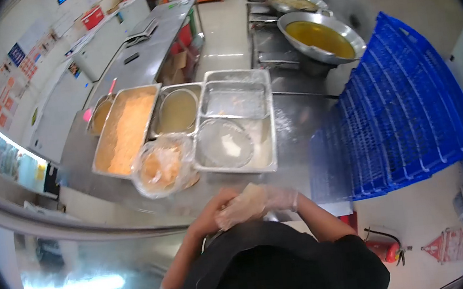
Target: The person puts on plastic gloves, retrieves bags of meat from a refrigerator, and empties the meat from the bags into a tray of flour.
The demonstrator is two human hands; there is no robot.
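Close to my body, at the table's near edge, my two hands meet around a crumpled, translucent plastic glove (242,207). My left hand (223,201) is bare at the knuckles and closed on the glove, with its fingers partly covered. A clear plastic glove covers my right hand (281,197), which pinches the other side of the crumpled one; its fingertips are hard to see. Just beyond them stands a clear plastic bag (164,166) with orange-tinted contents. Behind it is a long metal tray (151,91) of orange crumbs.
A metal tray (272,140) holds a round sieve (224,143) and white powder. Beside it, a pot of cloudy liquid (178,110) sits in another tray. Blue plastic crates (404,102) lean at the right. A wok of yellow oil (322,37) stands beyond; a fire extinguisher (389,252) is below.
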